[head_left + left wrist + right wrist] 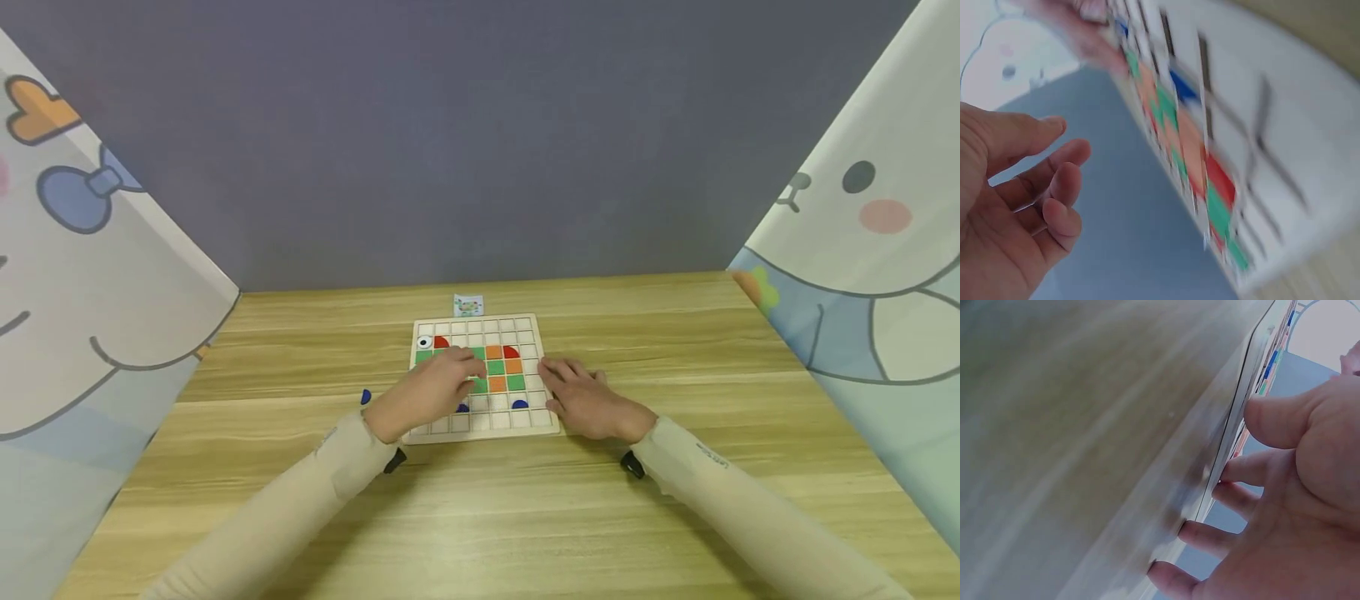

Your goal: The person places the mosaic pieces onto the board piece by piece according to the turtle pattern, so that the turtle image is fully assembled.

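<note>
A pale gridded wooden board (501, 423) lies on the table, with green, orange and red pieces in its squares. My left hand (440, 387) is over the board's left half and covers some of the pieces. In the left wrist view, its thumb and loosely bent fingers (1066, 181) are apart, with nothing between them. At the board's right edge, my right hand (592, 402) rests with extended fingers touching the rim. A blue half-round piece (520, 404) sits low on the grid, and another blue piece (462, 408) shows beside the left hand.
A loose blue piece (366, 397) lies on the table left of the board. Behind the board is a small printed card (468, 306). A grey panel (480, 150) stands at the back, with cartoon-printed cloths at both sides.
</note>
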Demonstrator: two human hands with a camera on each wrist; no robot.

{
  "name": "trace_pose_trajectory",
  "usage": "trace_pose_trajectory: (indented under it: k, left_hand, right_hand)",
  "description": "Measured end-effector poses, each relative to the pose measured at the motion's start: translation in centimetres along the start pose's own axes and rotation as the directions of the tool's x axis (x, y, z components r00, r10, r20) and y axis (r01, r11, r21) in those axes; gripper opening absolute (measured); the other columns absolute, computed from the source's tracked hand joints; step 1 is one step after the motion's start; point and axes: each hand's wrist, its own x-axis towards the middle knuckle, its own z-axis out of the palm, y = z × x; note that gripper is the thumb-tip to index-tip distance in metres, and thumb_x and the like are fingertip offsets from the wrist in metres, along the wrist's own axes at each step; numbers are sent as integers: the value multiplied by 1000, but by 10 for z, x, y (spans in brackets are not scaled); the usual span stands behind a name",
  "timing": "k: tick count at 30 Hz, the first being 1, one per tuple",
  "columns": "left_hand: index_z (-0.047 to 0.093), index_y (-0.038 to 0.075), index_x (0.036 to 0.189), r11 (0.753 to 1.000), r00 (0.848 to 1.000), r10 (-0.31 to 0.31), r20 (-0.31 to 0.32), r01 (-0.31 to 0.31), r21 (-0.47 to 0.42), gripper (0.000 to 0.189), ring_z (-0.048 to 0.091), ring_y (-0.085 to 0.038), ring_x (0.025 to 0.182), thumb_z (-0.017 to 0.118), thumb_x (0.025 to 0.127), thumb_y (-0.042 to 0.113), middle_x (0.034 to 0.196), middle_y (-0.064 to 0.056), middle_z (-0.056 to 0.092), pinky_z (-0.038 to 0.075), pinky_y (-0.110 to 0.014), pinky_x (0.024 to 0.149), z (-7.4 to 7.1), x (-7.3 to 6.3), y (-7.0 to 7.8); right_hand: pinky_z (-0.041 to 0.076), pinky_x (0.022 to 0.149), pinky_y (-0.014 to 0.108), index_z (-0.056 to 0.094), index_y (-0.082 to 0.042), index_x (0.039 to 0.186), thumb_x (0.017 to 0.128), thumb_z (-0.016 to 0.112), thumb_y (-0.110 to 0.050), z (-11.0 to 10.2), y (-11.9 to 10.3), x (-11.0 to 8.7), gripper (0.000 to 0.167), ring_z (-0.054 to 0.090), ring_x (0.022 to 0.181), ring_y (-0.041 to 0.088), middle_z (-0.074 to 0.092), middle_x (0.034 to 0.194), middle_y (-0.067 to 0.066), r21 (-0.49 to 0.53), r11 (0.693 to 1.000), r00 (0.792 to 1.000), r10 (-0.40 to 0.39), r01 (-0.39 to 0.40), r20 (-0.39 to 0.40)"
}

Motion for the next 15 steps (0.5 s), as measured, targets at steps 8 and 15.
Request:
trace_pose_trajectory:
  k: [8, 15]
  left_hand:
    - [67, 3, 103, 994, 991, -103, -86, 101, -32, 24, 58, -18, 80, 71, 81, -4, 99, -8, 63, 50, -28, 67, -20, -54, -38]
    - [67, 2, 104, 982, 977, -189, -101, 187, -33, 28, 57, -19, 75, 73, 78, -7, 98, -9, 63, 50, -30, 64, -23, -96, -67]
  right_hand:
    - [30, 90, 59, 20, 0, 149, 102, 43, -24, -2, -1, -2, 58, 18, 137, 35, 19, 153, 14, -5, 1000, 1000, -1, 1, 0]
    - [29, 90, 61, 20, 1, 149, 102, 43, -24, -2, -2, -2, 58, 18, 137, 36, 19, 153, 15, 7, 1000, 1000, -10, 10, -2]
